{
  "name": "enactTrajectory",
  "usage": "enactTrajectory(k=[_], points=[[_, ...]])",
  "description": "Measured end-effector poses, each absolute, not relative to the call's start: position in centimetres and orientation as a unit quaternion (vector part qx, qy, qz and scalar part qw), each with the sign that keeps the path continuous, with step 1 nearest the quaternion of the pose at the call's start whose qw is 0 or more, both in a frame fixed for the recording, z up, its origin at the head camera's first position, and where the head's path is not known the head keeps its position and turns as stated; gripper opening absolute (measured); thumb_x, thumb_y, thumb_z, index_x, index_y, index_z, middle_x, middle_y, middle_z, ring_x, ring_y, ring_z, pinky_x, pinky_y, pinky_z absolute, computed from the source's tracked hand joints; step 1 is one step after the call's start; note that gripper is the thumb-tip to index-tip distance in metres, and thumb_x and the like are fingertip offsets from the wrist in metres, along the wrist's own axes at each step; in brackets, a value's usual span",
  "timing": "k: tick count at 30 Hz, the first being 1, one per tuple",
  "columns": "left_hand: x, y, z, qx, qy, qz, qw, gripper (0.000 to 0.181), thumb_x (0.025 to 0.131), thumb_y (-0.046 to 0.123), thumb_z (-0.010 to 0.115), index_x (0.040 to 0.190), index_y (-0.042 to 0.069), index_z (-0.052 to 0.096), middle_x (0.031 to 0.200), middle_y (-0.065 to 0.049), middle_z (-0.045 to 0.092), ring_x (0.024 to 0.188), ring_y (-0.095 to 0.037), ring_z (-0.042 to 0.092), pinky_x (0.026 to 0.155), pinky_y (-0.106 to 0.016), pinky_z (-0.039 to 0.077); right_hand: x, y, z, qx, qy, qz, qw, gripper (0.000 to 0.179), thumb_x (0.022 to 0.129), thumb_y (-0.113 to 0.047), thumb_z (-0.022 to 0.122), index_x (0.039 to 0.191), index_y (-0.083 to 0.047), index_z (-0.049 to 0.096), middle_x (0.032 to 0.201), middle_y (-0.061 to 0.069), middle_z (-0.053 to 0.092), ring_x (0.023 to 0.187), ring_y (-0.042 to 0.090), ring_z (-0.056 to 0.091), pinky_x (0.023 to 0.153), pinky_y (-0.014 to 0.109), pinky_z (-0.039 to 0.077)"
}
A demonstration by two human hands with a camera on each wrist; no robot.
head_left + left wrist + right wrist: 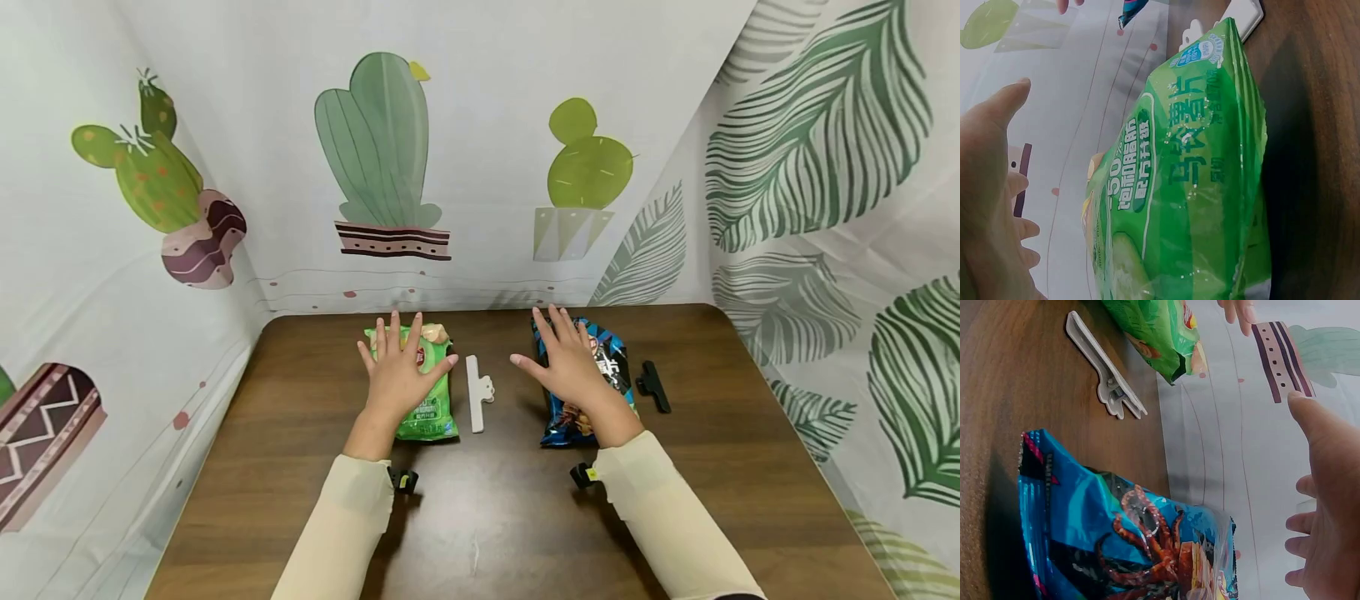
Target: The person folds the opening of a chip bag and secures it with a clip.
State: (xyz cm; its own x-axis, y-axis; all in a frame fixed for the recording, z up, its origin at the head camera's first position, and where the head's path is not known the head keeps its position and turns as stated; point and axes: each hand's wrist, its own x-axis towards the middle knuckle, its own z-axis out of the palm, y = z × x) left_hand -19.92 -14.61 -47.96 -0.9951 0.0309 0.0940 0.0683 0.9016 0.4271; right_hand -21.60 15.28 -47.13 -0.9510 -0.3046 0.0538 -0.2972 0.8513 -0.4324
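My left hand point(396, 379) is spread above a green chip bag point(431, 412) on the table, with nothing in its fingers. In the left wrist view a gap shows between that hand and the bag point(1191, 162). Over a blue and black chip bag point(558, 421) hovers my right hand point(573, 371), fingers also spread. The right wrist view shows this bag point(1079, 512) with a squid picture, apart from the hand point(1335, 487). Between the bags lies a white bag clip point(476, 396). A black bag clip point(653, 387) rests right of the blue bag.
The brown wooden table point(300, 517) ends at a white cloth backdrop point(487, 125) printed with cacti and leaves. More printed cloth hangs along the left and right sides. Small black wrist cameras point(405, 481) sit below both hands.
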Motion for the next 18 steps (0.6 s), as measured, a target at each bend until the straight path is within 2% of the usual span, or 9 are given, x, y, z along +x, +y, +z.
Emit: enactTrajectory(k=[3,10,18], points=[[-19.84,-14.66,-47.88,-0.022,-0.973,-0.226,0.039,0.098,0.088,0.082,0.045,0.164,0.029,0.012,0.172,-0.011,-0.005,0.157,-0.037,-0.014,0.117,-0.070,-0.016,-21.57,15.25,-47.19,-0.157,0.961,-0.229,0.008,0.091,0.097,-0.067,0.049,0.164,-0.024,0.006,0.172,0.011,0.002,0.159,0.034,-0.001,0.126,0.061,0.002],[-19.84,-14.95,-48.00,-0.012,-0.971,-0.236,0.046,0.097,0.090,0.080,0.044,0.164,0.025,0.016,0.172,-0.015,0.002,0.158,-0.039,-0.009,0.118,-0.071,-0.012,-21.59,15.05,-47.37,-0.166,0.956,-0.242,0.009,0.088,0.099,-0.064,0.048,0.164,-0.023,0.006,0.172,0.010,0.001,0.159,0.033,-0.002,0.126,0.059,0.007],[-19.79,-15.27,-48.27,0.005,-0.967,-0.251,0.054,0.095,0.092,0.074,0.048,0.164,0.019,0.016,0.170,-0.020,0.008,0.158,-0.042,-0.002,0.118,-0.074,-0.002,-21.30,14.68,-47.33,-0.164,0.951,-0.260,0.010,0.087,0.099,-0.064,0.048,0.164,-0.022,0.008,0.172,0.008,0.003,0.158,0.036,0.007,0.121,0.067,0.018]])
